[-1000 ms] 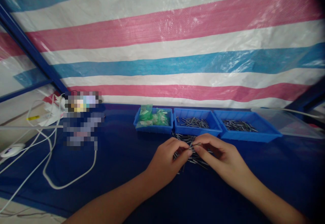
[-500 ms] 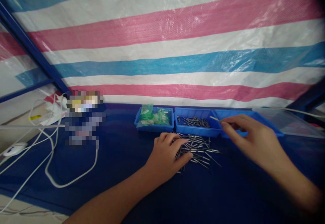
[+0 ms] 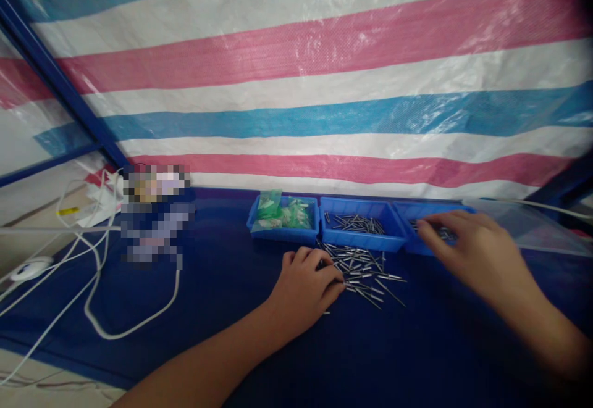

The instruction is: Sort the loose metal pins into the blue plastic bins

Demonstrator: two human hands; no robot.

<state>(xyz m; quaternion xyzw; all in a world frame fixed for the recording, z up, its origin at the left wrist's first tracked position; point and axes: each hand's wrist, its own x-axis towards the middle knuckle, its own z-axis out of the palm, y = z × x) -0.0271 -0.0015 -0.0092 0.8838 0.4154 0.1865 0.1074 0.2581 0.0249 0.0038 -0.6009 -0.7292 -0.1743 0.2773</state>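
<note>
A loose pile of blind rivets, thin metal pins with thicker sleeves, lies on the dark blue table. My left hand rests at the pile's left edge, thumb and forefinger tips drawn together; whatever is between them is hidden. Over the right blue bin, my right hand has its thumb and forefinger close together, and I cannot make out what they hold. Small metal parts show inside that bin, partly behind the fingers. The middle blue bin contains many dark metal pins.
A left blue bin holds green-tinted plastic bags of small parts. White cables and a white mouse lie at the left. Clear plastic sheeting is at the right; striped tarpaulin hangs behind.
My right hand has moved slightly right and down over the right bin; the rivet seen in its fingers before no longer shows. My left thumb and forefinger have closed together.
</note>
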